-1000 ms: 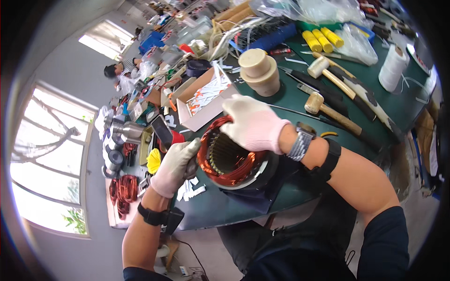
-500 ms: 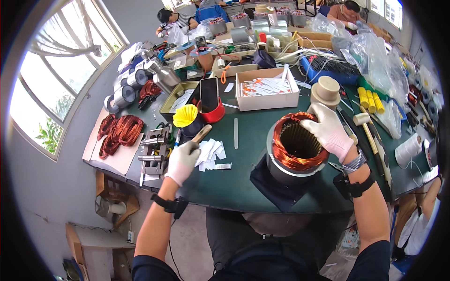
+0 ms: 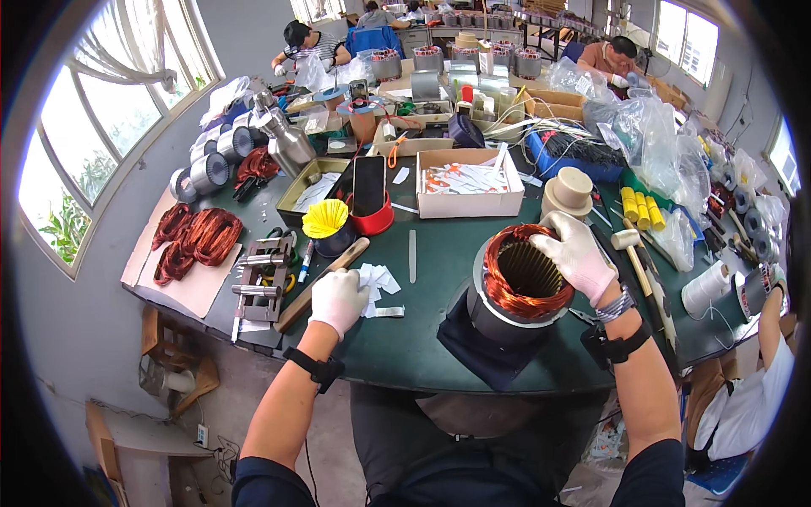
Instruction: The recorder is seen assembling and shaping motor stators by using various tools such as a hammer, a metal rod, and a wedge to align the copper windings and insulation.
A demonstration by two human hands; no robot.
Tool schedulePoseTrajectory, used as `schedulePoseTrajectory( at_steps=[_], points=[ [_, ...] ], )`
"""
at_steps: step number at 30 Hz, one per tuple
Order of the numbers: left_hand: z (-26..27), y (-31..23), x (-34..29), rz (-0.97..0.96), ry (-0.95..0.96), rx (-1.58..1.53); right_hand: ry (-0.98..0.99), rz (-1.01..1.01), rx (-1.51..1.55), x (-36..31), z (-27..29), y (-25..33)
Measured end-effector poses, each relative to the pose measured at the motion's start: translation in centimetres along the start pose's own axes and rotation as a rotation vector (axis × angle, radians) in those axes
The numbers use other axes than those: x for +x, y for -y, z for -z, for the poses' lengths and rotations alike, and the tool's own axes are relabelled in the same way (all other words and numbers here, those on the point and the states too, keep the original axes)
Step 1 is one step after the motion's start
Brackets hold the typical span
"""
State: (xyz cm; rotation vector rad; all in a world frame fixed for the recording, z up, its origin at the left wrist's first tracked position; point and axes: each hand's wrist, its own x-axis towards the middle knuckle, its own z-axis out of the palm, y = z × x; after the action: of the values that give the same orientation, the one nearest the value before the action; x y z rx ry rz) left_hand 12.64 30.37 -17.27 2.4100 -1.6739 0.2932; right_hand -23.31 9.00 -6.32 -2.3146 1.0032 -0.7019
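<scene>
My right hand (image 3: 581, 256), in a white glove, grips the far right rim of a motor stator (image 3: 513, 319), fingers bent over its copper windings (image 3: 504, 297). The stator stands upright, its slotted bore facing up, on a dark cloth (image 3: 481, 362). My left hand (image 3: 340, 302), gloved too, is low over the table with its fingers curled. Its fingertips are hidden, so anything in them cannot be made out. Beside it a wooden stick (image 3: 309, 297) lies slanted on the table. White paper slips (image 3: 379, 281) are just right of that hand.
A metal fixture (image 3: 259, 279) and copper coils (image 3: 207, 237) lie at left. Behind are a yellow-filled cup (image 3: 328, 221), a phone (image 3: 368, 186) in a red holder, and a box of slips (image 3: 470, 196). A mallet (image 3: 627, 240) lies at right. People work beyond.
My left hand has let go of the wooden stick, which now lies on the table, and has moved beside the paper slips. My right hand stays on the stator. The whole view has shifted slightly.
</scene>
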Motion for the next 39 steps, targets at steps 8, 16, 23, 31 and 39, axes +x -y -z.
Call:
schedulePoseTrajectory(
  at_steps=[8,16,23,31,39],
  points=[
    [0.3,0.5,0.3,0.092,-0.145,-0.029,-0.025,-0.025,-0.011,-0.5,0.1,0.0],
    [4.0,0.8,-1.5,0.345,-0.18,-0.955,-0.035,-0.045,0.0,-1.0,-0.1,0.2],
    [10.7,-6.3,-3.3,0.356,0.113,-1.541,-0.133,-0.015,-0.065,-1.5,-0.4,-0.8],
    [10.0,-10.6,-5.3,0.145,0.047,-1.297,-0.109,-0.118,-0.358,-4.0,0.3,1.8],
    [11.2,-16.3,-4.4,0.003,0.179,-1.148,0.077,0.123,-0.194,0.3,1.6,1.7]
  ],
)
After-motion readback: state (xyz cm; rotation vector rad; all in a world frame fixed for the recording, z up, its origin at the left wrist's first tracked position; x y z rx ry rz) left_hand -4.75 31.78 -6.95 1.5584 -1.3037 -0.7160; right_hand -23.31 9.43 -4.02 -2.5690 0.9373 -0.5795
